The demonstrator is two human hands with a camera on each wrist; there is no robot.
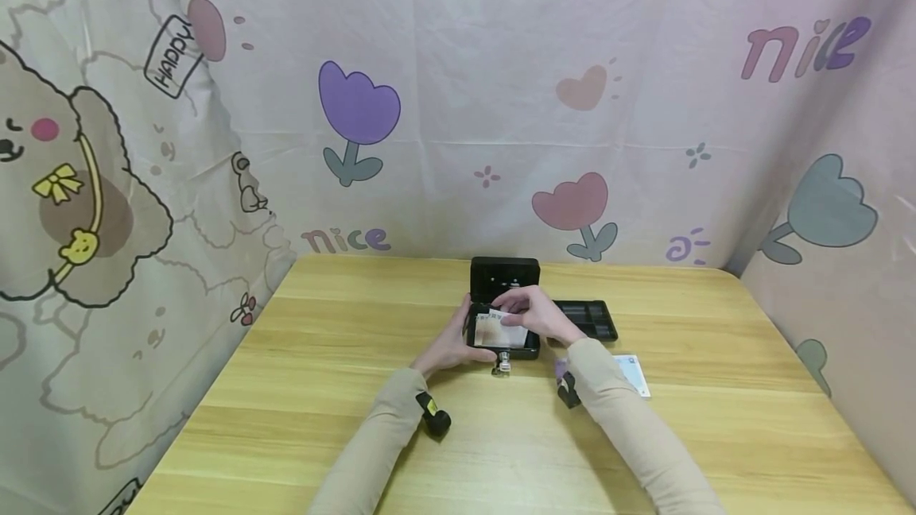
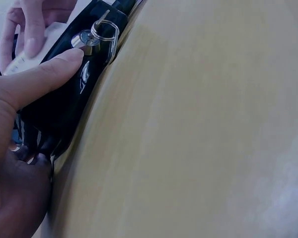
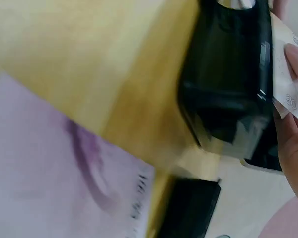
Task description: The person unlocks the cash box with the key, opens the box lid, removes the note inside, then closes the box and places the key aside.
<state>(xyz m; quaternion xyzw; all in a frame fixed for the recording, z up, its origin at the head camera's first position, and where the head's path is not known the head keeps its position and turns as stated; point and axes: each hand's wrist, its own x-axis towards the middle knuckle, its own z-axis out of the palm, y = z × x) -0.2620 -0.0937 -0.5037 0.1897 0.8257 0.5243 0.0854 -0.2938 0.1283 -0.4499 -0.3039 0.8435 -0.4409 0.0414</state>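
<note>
A small black cash box (image 1: pixel 529 352) stands on the table with its lid (image 1: pixel 504 270) raised at the back. My left hand (image 1: pixel 451 344) grips its left side, the thumb lying along the front wall beside the silver lock (image 2: pixel 82 39). Keys on a ring (image 2: pixel 105 30) hang from that lock. Over the box's opening, my right hand (image 1: pixel 540 316) pinches a pale banknote (image 3: pixel 286 79) printed with "20". In the head view the banknote lies across the inside of the box, so the bottom is hidden. Whether several notes are stacked there I cannot tell.
A black compartment tray (image 1: pixel 597 320) lies right of the box, partly behind my right hand. Nearer, under the right forearm, are a light blue printed paper (image 1: pixel 633 376) and a purple one (image 3: pixel 54 163). Printed cloth (image 1: pixel 458 102) hangs behind the table.
</note>
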